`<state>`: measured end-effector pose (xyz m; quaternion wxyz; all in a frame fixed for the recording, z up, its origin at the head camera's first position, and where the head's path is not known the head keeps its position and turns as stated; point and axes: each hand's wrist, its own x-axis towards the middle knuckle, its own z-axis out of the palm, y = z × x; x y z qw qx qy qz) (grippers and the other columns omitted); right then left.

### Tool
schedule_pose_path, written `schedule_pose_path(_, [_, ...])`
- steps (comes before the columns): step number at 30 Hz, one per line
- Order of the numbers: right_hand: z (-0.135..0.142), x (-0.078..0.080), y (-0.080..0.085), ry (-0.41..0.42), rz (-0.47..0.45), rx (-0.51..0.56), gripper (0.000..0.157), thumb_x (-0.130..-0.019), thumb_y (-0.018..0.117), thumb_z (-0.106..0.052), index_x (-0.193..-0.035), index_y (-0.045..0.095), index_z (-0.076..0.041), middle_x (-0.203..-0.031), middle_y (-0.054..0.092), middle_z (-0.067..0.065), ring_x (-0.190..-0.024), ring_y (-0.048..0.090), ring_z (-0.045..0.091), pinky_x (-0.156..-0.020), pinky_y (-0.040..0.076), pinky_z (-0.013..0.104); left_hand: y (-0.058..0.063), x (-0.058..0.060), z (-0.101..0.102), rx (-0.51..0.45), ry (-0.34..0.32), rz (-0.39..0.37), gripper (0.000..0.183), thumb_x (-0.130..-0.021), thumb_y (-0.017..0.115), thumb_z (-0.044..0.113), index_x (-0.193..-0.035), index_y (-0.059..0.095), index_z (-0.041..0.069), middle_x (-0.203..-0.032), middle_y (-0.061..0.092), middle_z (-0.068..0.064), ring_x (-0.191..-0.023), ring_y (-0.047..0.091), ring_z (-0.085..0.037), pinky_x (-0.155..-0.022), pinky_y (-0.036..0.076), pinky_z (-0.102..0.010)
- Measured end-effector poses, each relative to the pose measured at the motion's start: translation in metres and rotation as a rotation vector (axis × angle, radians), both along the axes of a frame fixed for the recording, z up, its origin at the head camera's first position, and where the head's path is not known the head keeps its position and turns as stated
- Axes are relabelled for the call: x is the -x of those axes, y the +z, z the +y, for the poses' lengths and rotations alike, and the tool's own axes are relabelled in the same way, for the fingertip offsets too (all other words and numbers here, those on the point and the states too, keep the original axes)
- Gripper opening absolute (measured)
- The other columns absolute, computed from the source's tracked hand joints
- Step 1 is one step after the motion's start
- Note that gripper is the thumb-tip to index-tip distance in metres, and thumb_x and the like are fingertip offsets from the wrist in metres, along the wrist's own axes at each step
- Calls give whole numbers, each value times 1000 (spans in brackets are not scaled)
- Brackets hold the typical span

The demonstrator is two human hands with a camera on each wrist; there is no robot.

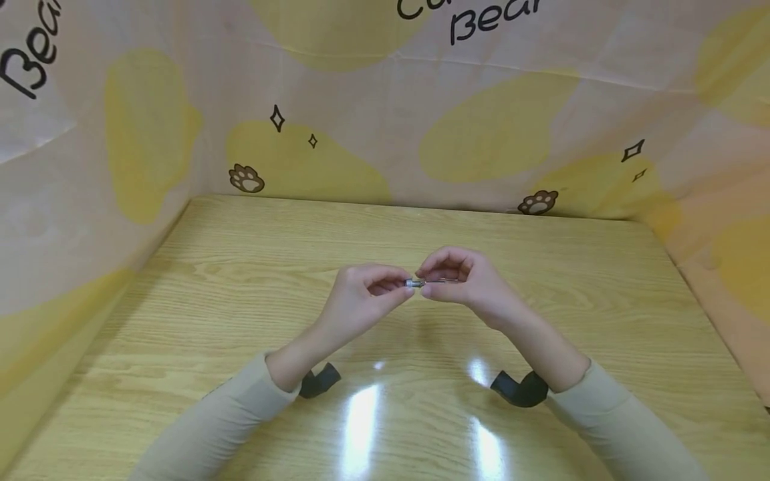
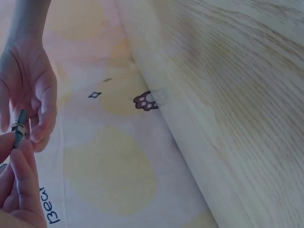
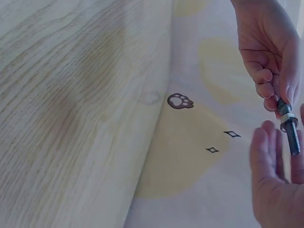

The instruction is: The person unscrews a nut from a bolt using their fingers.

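Thumb and fingers of my left hand (image 1: 363,294) pinch one end of a metal bolt (image 1: 416,283), which lies about level above the table. A nut and washer (image 3: 289,122) sit partway along the bolt in the right wrist view, with the dark threaded end (image 3: 294,145) sticking out past them. That threaded end points towards my right hand (image 1: 466,284). The right fingers are loosely bent around the free end, thumb and fingertips apart in the left wrist view. Facing the bolt in that view is the right palm (image 2: 31,80).
Below the hands spreads a light wood-grain table (image 1: 252,247). A printed cloth (image 1: 385,100) with yellow patches and paw prints stands behind it and along both sides. Black wrist mounts (image 1: 520,389) show near both sleeves. Bright reflections lie on the table's near part.
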<state>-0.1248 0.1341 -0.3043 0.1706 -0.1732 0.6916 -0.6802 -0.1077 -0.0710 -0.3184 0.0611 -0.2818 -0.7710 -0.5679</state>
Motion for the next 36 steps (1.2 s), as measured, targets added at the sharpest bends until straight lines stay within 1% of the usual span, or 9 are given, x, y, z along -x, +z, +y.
schedule_pose_path(7, [-3, 0, 2, -9, -17, -63, 15, -90, 60, -9, -98, 60, 3, -81, 65, 5, -72, 66, 18, -73, 56, 36, 0, 0, 0, 4, 22, -4, 11, -81, 70, 4, -91, 71, -1, -86, 70, -6, -71, 64, -10, -63, 56, -26])
schedule_pose_path(9, [-3, -1, 2, -9, -19, -52, 11, -87, 63, -5, -96, 60, 2, -83, 65, 5, -75, 65, 17, -74, 56, 35, 1, 0, 0, 4, 24, -11, 11, -82, 70, 4, -91, 71, -1, -86, 70, -6, -71, 64, -10, -63, 56, -26])
schedule_pose_path(14, [-1, -1, 3, -18, 6, -37, 19, -83, 66, -1, -101, 59, -1, -97, 63, 8, -89, 62, 18, -81, 54, 32, 1, 1, 0, 3, 30, -29, 11, -81, 70, 4, -92, 70, -1, -85, 70, -7, -71, 64, -10, -63, 56, -25])
schedule_pose_path(19, [-3, 0, 3, -43, -19, -65, 20, -91, 59, -10, -102, 58, 7, -83, 65, 6, -73, 65, 18, -73, 56, 34, 1, 1, -1, 4, 36, -22, 12, -81, 71, 5, -92, 70, -1, -86, 70, -7, -71, 64, -11, -63, 56, -25])
schedule_pose_path(22, [-5, 1, 2, -41, -39, -65, 21, -91, 59, -9, -99, 57, 10, -78, 66, 6, -68, 65, 16, -69, 57, 33, 1, 1, -1, -3, 32, -21, 12, -82, 71, 5, -92, 71, 0, -86, 70, -7, -72, 64, -10, -64, 56, -25])
schedule_pose_path(25, [-4, 1, 1, -37, -35, -48, 16, -86, 63, -3, -98, 60, 6, -83, 66, 7, -75, 65, 16, -73, 56, 32, 1, 1, -1, -4, 29, -26, 12, -82, 70, 6, -93, 71, 0, -85, 70, -6, -71, 64, -10, -63, 56, -25])
schedule_pose_path(28, [-2, 0, 2, -34, -10, -38, 20, -82, 67, 0, -100, 60, -1, -96, 64, 7, -91, 62, 18, -80, 54, 32, 0, 1, -1, 1, 33, -34, 12, -82, 71, 5, -93, 71, 0, -85, 70, -5, -71, 64, -10, -63, 56, -25])
schedule_pose_path(30, [-2, 0, 1, -35, 4, -40, 22, -83, 66, -1, -104, 59, -1, -99, 62, 7, -93, 60, 18, -81, 53, 32, -1, 1, -1, 2, 41, -46, 13, -81, 71, 5, -93, 71, 0, -85, 70, -5, -70, 64, -10, -63, 56, -26])
schedule_pose_path(36, [-4, 1, 2, -36, -31, -34, 22, -90, 60, -6, -103, 55, 11, -84, 65, 6, -75, 64, 15, -75, 56, 33, 0, 1, -1, -12, 43, -79, 13, -82, 71, 7, -93, 71, 0, -87, 70, -6, -73, 65, -11, -65, 56, -26])
